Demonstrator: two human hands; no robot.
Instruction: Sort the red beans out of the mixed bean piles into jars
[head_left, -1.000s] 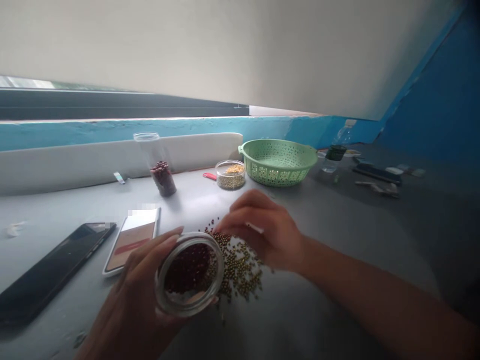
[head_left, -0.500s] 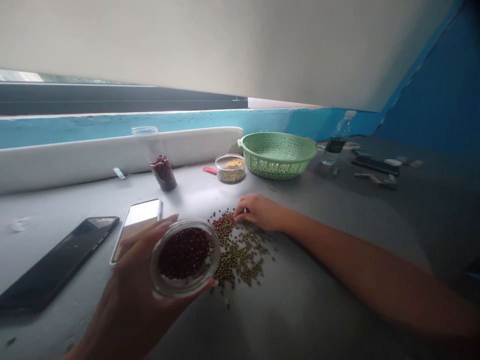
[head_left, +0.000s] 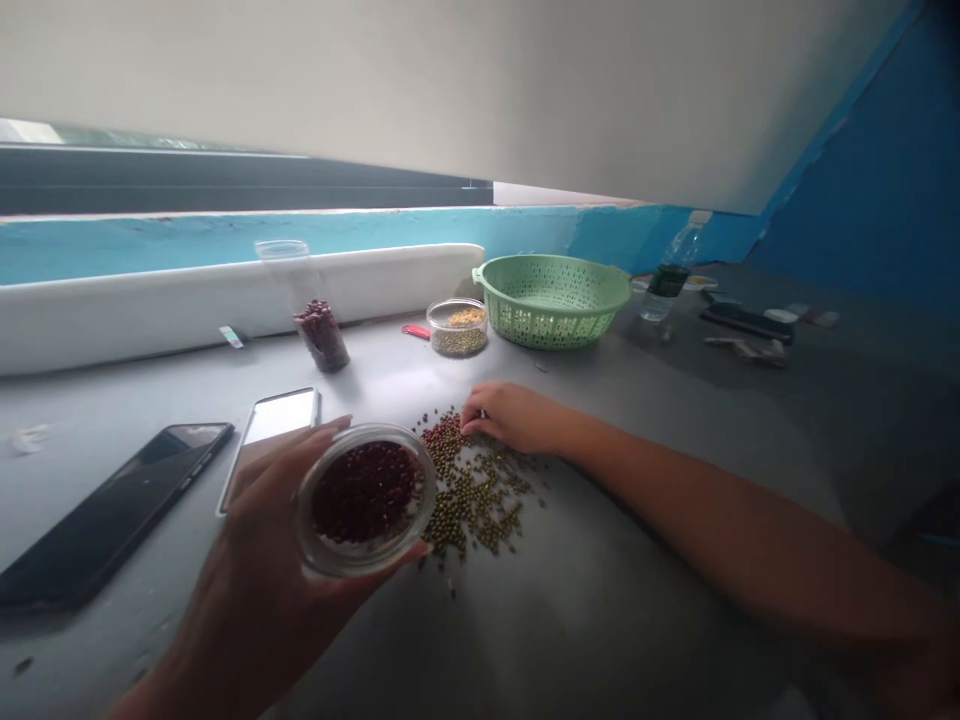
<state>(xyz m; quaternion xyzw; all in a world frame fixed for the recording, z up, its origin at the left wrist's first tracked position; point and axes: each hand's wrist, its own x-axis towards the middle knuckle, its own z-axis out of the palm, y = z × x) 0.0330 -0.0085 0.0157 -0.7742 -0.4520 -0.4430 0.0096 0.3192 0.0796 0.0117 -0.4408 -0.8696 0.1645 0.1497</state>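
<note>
My left hand (head_left: 255, 560) is wrapped round a clear round jar (head_left: 429, 500), tilted so that its mouth faces me. Dark red beans (head_left: 367, 492) lie inside it. To the right of the jar, a loose spread of green mung beans (head_left: 480, 505) covers part of the grey table, with small red beans (head_left: 442, 437) mixed in at its far left. My right hand (head_left: 510, 415) rests at the far edge of the spread. Its fingers are curled together in a pinch among the red beans, and whatever is between the fingertips is hidden.
Two phones, one black (head_left: 112, 520) and one light-framed (head_left: 270, 435), lie on the left. Behind are a tall jar of beans (head_left: 322, 335), a round clear box (head_left: 457, 340) and a green basket (head_left: 555, 310). A water bottle (head_left: 670, 280) stands at the back right.
The whole view has shifted slightly, with things sitting a little higher in the picture. The jar stays in my left hand, and my right hand keeps its pinch at the beans.
</note>
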